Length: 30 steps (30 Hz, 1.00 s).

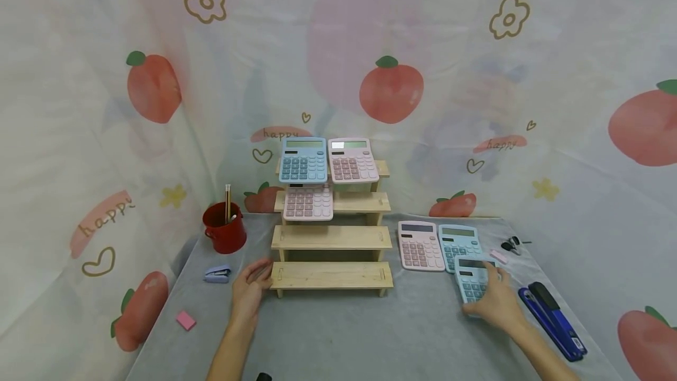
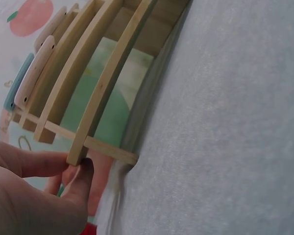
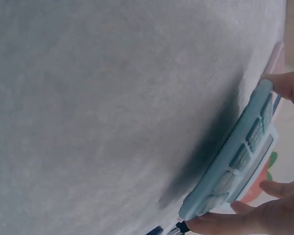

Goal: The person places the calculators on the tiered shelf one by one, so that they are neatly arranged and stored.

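Note:
A wooden stepped shelf stands mid-table. Its top step carries a blue calculator and a pink calculator; another pink calculator sits one step down. My left hand rests against the left end of the lowest step, thumb and fingertip touching the board's end in the left wrist view. My right hand grips a blue calculator by its edges. In the right wrist view this calculator is tilted up off the grey cloth.
A pink calculator and a blue calculator lie flat right of the shelf. A red cup with pencils, a small lilac stapler and a pink pad are left. A blue stapler and binder clips are right.

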Tool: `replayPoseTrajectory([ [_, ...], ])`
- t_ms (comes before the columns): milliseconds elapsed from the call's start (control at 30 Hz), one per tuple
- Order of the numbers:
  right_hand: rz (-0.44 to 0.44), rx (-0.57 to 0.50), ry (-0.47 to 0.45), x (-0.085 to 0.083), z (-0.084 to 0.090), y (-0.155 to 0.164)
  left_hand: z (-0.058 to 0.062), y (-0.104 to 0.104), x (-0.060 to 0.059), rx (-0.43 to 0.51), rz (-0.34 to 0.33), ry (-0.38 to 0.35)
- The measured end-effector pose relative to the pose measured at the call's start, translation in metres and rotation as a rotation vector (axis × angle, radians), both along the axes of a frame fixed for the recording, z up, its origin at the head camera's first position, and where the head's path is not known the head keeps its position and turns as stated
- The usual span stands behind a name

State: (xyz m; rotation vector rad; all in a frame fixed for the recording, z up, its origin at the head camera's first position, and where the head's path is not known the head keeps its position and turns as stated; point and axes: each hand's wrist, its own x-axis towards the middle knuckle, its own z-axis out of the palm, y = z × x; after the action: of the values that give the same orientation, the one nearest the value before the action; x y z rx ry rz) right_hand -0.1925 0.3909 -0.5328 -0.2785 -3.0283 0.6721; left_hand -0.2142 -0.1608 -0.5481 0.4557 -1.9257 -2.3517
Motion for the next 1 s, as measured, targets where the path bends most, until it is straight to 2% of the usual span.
replayPoseTrajectory([
  [100, -0.031, -0.001, 0.025, 0.001, 0.006, -0.003, 0.000, 0.000, 0.000, -0.003, 0.009, 0.001],
  [233, -0.032, 0.017, 0.084, 0.003, 0.019, -0.011, -0.001, 0.000, -0.001, -0.006, 0.019, 0.002],
  [600, 0.094, 0.015, 0.181, 0.007, 0.072, -0.061, -0.004, 0.004, -0.003, 0.007, 0.022, 0.007],
  [767, 0.141, -0.019, 0.189, 0.001, 0.094, -0.090, -0.003, 0.002, -0.002, 0.002, 0.030, 0.010],
  [1000, 0.206, -0.042, 0.245, -0.014, 0.111, -0.121, -0.003, 0.001, -0.003, 0.006, 0.033, 0.005],
])
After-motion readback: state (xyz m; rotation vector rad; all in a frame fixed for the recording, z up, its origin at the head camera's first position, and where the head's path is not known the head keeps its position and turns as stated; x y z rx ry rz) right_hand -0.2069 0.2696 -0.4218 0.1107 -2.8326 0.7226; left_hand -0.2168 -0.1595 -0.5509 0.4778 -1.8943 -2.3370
